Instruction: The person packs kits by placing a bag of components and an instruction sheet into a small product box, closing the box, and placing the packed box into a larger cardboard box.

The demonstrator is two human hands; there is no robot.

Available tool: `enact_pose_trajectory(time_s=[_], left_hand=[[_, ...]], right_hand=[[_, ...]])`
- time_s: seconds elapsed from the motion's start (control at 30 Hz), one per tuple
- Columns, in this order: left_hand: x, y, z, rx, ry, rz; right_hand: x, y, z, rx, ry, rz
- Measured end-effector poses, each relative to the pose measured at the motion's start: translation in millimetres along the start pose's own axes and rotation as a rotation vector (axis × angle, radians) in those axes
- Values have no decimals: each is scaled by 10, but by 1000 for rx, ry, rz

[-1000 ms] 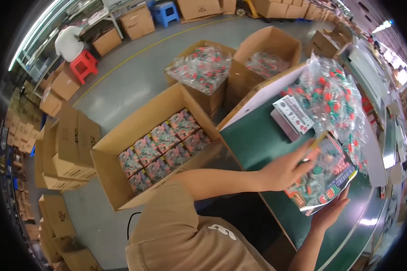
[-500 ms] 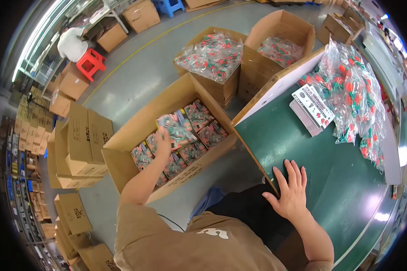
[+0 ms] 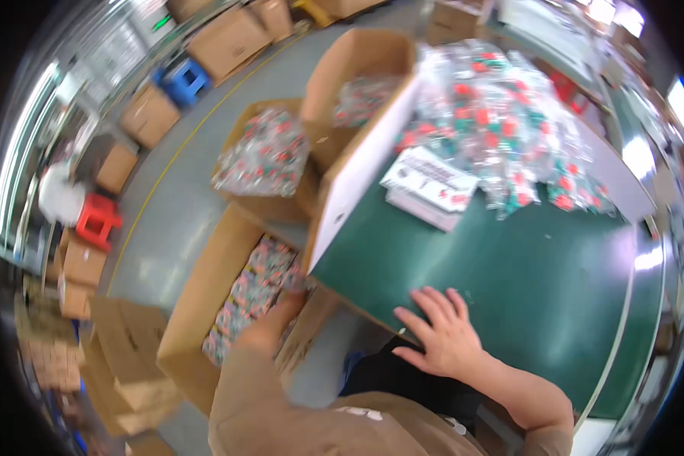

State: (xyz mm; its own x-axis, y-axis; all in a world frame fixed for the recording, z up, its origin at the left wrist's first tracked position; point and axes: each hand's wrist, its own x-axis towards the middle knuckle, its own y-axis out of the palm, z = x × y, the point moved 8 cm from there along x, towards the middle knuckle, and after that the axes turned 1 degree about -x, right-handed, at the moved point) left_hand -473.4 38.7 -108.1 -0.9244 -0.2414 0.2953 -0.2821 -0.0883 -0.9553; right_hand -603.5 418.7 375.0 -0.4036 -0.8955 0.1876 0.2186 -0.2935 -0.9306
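Observation:
My left hand (image 3: 286, 305) reaches down into a large cardboard box (image 3: 194, 292), close to its right wall beside the table. Motion blurs its fingers, so I cannot tell whether they grip one of the packs. Several printed packs (image 3: 254, 281) with red, green and pink patterns lie in rows inside that box. On the green tabletop (image 3: 524, 281) my right hand (image 3: 447, 338) rests palm down, fingers spread, holding nothing. Beyond it lies a stack of white printed cards (image 3: 431, 186). Behind the cards are heaped clear plastic bags (image 3: 494, 121) with red and green items.
Two more cartons stand past the box, one of them an open carton (image 3: 262, 156) full of bagged items. A raised white board (image 3: 365, 175) edges the table's left side. Folded cartons (image 3: 129, 342) are at left. Farther off, a person (image 3: 61, 196) is by a red stool (image 3: 97, 221).
The view has swung right. My left hand and the pack it was touching have shifted to the box's right side. My right hand still lies flat on the table.

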Motion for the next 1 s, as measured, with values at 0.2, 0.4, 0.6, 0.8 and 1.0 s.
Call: enact_pose_trajectory(time_s=[0.2,0.4,0.6,0.8,1.0], left_hand=[[735,-741,112,-572,-211,395],[307,-1424,817,-442,-666,336],[465,-1072,899,-417,-723,423],[786,-1038,522,-464,-644,544],[1404,-3172,125,-802,-555,-363]], right_hand=[[-187,-139,-100,10,-1,-154],[-348,-21,-65,80,-59,-210],[-312,-22,-110,107,-46,-231],[-340,-83,-72,60,-66,-300],[-557,-238,-214,638,-6,-345]])
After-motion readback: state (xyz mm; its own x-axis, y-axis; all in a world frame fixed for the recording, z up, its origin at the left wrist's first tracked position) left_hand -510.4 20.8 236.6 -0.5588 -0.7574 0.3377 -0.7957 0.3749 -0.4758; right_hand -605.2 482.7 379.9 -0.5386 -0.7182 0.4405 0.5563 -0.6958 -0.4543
